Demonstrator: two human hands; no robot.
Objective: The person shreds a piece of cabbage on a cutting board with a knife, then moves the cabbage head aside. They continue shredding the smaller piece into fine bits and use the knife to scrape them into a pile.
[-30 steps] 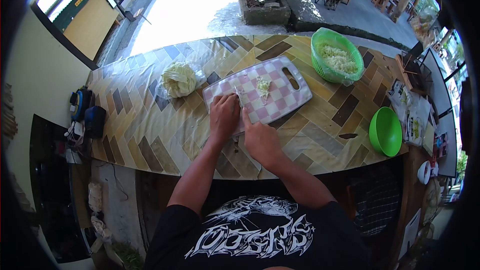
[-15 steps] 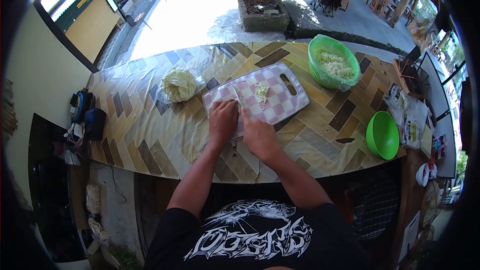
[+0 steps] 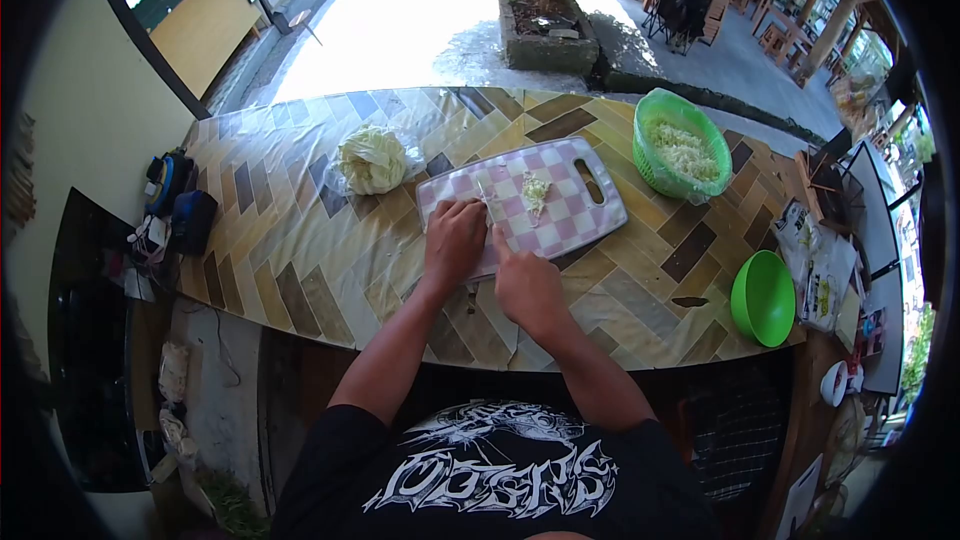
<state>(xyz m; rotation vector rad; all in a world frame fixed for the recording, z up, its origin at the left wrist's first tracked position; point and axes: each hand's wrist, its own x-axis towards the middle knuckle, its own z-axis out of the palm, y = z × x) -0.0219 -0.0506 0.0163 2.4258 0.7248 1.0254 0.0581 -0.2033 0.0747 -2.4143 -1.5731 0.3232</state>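
Observation:
A pink-and-white checked cutting board [image 3: 565, 225] lies at an angle in front of me. My right hand [image 3: 530, 288] is closed on a knife [image 3: 487, 192], its index finger stretched along the blade, which points away from me over the board's left part. Right beside the blade, my left hand [image 3: 457, 240] presses down with curled fingers; whatever is under them is hidden. A small heap of shredded cabbage [image 3: 535, 192] rests on the board to the right of the knife. Beyond the board's left end, a pale cabbage [image 3: 372, 160] sits on a clear plastic bag.
At the back right stands a green basket [image 3: 645, 162] lined with plastic, holding shredded cabbage. A green bowl [image 3: 764, 298] is tilted near the table's right edge, close to some plastic packets [image 3: 815, 265]. Dark pouches [image 3: 192, 223] lie at the left edge of the patterned table [image 3: 300, 270].
The whole view has shifted slightly, so everything appears a little displaced. Both hands stay at the same part of the board, with the knife still beside the left fingers.

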